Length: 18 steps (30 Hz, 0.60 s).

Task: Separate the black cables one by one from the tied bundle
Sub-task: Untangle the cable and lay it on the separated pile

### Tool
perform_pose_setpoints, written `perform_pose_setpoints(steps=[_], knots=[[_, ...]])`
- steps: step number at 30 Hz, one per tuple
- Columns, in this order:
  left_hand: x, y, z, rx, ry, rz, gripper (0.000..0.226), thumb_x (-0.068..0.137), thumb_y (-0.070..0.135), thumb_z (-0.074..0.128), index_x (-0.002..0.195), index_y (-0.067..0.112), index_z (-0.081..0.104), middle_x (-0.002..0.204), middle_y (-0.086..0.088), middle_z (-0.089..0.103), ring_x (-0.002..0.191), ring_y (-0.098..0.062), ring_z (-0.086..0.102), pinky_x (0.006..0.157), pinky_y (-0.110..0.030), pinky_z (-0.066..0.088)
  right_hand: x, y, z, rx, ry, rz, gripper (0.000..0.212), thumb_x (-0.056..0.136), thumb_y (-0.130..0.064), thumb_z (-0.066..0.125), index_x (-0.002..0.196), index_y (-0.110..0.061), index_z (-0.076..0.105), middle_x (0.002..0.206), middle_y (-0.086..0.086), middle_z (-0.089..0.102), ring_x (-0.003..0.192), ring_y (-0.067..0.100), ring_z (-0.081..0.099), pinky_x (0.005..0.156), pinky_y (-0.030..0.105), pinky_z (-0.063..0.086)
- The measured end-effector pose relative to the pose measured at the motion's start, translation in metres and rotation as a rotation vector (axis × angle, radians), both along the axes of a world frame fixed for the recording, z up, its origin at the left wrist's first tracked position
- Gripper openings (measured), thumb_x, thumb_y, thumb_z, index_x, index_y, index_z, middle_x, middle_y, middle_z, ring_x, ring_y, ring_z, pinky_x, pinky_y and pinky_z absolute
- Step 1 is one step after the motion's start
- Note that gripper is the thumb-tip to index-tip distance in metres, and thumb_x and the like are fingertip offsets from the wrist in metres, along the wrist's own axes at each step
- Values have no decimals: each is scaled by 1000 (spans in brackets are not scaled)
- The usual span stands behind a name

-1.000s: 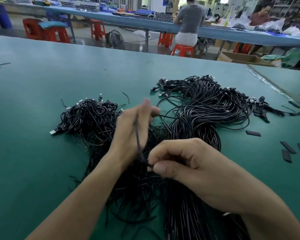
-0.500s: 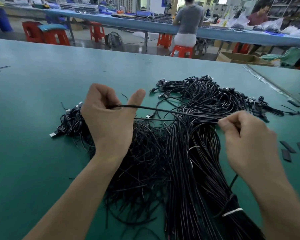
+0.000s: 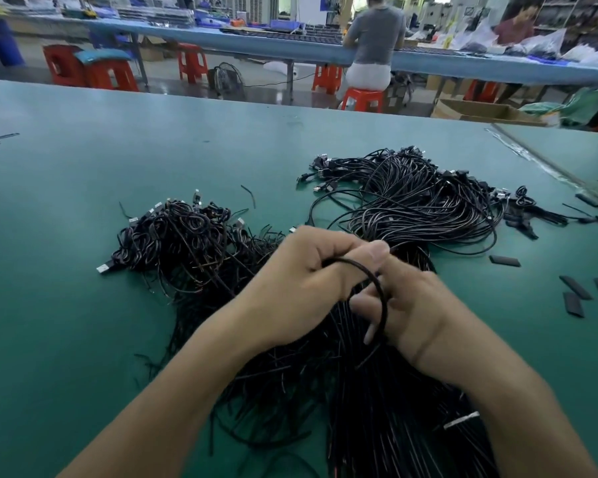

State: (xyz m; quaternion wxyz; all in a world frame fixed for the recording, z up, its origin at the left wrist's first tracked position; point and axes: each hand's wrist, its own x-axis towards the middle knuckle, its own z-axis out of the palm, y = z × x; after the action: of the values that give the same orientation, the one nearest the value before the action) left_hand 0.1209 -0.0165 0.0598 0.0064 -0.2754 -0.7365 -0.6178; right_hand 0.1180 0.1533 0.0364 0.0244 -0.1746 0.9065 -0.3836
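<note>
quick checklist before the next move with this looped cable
1. Left hand grips the looped cable: ok.
2. Right hand has fingers curled on the same loop: ok.
3. Only one strand in the loop: ok, it looks single.
4. Cable's ends free of the tied bundle: cannot tell, hidden under the hands.
5. White tie around the bundle: ok.
6. Separated pile on the left, probably within reach: ok.

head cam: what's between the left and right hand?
One black cable, bent into a loop, held by the left hand and the right hand, above the tied bundle. The head view shows it.
</note>
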Motion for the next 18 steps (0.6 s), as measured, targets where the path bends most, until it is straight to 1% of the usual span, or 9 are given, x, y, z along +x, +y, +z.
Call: perform_pose_setpoints(steps=[2,4,7,9,10,11,13,16,18], knots=[[2,5,-2,34,-73,-33,41,96,28,54,62,6,48,47,17,36,38,2,30,41,-9,25,-2,-14,-10,202,33,4,23,89,-28,68,93,-46,55,66,-3,60,68,14,64,65,29,51],[1,6,-5,62,-110,-57,39,95,28,54,61,15,42,48,18,37,38,3,32,41,-9,27,-3,-26,-18,297,31,-6,11,88,-36,67,90,-29,60,74,-2,58,81,25,63,72,40,53],[-4,4,-9,85,-107,2,35,93,30,57,62,20,43,53,11,37,43,-2,33,44,-14,30,-2,-29,-23,225,78,-71,11,89,-37,64,93,-26,65,77,1,64,79,27,64,71,40,53],[-8,2,-12,85,-39,91,23,90,30,61,72,20,50,61,9,46,52,-5,42,52,-16,37,1,-26,-21,61,184,-107,8,93,-30,62,86,-28,63,67,-4,62,66,15,61,64,31,50],[-10,0,-14,46,11,154,16,86,32,66,82,22,54,72,10,53,62,-5,50,60,-19,42,3,-26,-18,-30,234,-124,17,97,-26,58,80,-28,59,63,-7,60,60,7,57,59,25,47],[-12,-3,-16,-30,62,237,24,80,38,70,95,27,55,88,11,57,79,-6,56,72,-23,47,4,-25,-13,-102,262,-136,23,99,-24,53,77,-28,55,63,-8,59,58,5,54,57,22,44],[-17,-11,-20,-141,85,324,53,67,51,72,114,40,50,117,13,55,113,-4,53,98,-30,46,5,-24,-5,-158,302,-120,19,97,-22,45,81,-28,53,76,-13,61,70,6,55,62,22,43],[-21,-21,-22,25,-63,48,68,60,30,70,125,38,53,129,10,62,127,-6,52,104,-35,46,10,-31,3,-144,368,35,15,91,-22,48,90,-34,57,91,-28,61,95,4,55,78,14,39],[-22,-24,-24,180,-149,-156,71,55,16,60,125,26,60,131,-1,65,129,-16,54,100,-32,48,14,-36,3,-186,391,129,13,92,-26,49,88,-33,59,93,-23,61,102,7,55,85,16,39]])
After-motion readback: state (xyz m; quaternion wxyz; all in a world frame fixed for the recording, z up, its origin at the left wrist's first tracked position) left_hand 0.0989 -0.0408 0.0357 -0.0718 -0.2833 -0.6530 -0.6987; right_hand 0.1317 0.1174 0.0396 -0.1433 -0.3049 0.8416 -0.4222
